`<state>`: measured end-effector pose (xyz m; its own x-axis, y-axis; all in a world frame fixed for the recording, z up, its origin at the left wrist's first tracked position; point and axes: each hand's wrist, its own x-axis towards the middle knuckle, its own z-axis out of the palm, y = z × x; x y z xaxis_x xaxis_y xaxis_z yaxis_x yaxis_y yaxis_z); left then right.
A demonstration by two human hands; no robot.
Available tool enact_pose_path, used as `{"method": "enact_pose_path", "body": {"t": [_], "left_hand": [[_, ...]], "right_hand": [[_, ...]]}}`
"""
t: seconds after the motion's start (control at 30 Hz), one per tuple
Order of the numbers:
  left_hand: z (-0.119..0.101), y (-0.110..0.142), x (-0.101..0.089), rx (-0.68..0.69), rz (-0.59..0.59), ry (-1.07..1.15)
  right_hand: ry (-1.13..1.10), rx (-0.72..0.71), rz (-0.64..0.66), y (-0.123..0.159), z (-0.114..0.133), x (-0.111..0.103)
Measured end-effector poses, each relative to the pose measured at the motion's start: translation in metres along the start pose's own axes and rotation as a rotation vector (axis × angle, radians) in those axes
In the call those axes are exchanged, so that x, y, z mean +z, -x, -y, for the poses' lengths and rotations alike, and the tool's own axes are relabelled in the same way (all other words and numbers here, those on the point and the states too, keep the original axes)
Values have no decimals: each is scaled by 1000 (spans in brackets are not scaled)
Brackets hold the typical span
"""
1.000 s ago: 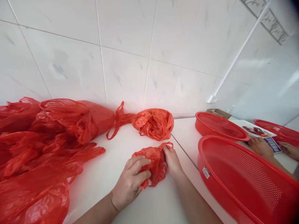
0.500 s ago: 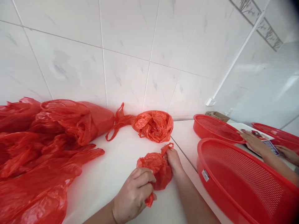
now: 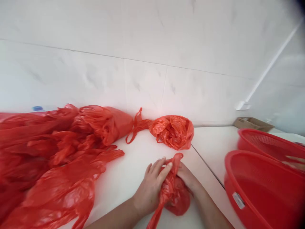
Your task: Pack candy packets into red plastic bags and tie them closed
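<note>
A crumpled red plastic bag (image 3: 177, 197) rests on the white tabletop between my hands, one strip of it trailing toward me. My left hand (image 3: 150, 187) is closed on its upper left side, thumb across the gathered plastic. Behind the bag's upper right, my right hand (image 3: 187, 175) grips it, with most of its fingers hidden. A handle loop stands up above both hands. Farther back lies a bundled red bag (image 3: 172, 132), its folds bunched in the middle and its handles stretched out to the left.
A big heap of red plastic bags (image 3: 59, 171) covers the left side. Two red plastic baskets (image 3: 234, 178) stand on the right, with another person's blurred hand (image 3: 295, 162) over the farther one. A cardboard tray (image 3: 254, 124) sits by the tiled wall. A seam crosses the tabletop.
My left hand has moved from the bag's lower left up to its upper part, near my right hand. A bag strip now trails toward me. The view has turned left.
</note>
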<state>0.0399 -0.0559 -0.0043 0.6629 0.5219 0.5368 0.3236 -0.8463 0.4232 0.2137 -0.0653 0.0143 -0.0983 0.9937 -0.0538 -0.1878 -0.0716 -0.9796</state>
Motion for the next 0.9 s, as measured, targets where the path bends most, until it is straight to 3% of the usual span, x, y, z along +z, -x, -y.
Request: {"method": "enact_pose_path", "body": {"t": [0.07, 0.23, 0.4, 0.5, 0.57, 0.63, 0.77, 0.83, 0.9], "left_hand": [[-1, -2, -3, -8, -16, 89], [-9, -2, -15, -155, -126, 316], [-17, 15, -47, -159, -164, 186], [-18, 30, -86, -106, -200, 6], [-14, 42, -122, -154, -277, -99], [-7, 55, -164, -283, -362, -181], [7, 90, -247, -625, -685, -586], [13, 113, -277, -695, -778, -657], [20, 136, -292, -812, -790, -730]], "right_hand": [[29, 12, 59, 1, -1, 2], [-32, 88, 3, -3, -10, -15], [21, 208, -109, -10, -22, -31], [89, 197, -131, -13, -26, -34], [142, 194, -134, -13, -27, -35], [198, 194, -138, -13, -28, -36], [264, 170, -159, -15, -29, -36], [260, 158, -166, -15, -30, -34], [252, 158, -178, -15, -29, -32]]}}
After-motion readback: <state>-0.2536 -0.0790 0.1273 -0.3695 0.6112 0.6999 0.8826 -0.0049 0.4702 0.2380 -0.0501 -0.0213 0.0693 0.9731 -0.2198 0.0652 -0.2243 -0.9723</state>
